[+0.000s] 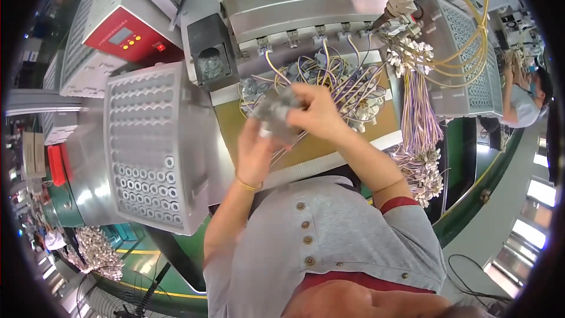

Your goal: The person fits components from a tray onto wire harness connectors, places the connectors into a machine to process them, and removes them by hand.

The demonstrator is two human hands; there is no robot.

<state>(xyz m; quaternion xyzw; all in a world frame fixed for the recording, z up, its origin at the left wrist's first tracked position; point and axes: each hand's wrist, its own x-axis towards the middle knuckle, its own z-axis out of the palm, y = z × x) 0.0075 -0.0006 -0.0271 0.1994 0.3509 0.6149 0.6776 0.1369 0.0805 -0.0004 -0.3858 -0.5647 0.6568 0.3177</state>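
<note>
Your left hand and right hand close their fingers round a blurred grey clump; probably light, loose; cup its underside.

A mottled light-and-dark grey cluster, irregular in outline, is held up between 2 hands: the left hand at its near side, the right hand at its right. Blur hides its separate pieces and exact tilt. It sits near-left of the middle of the tangled wires.
</note>
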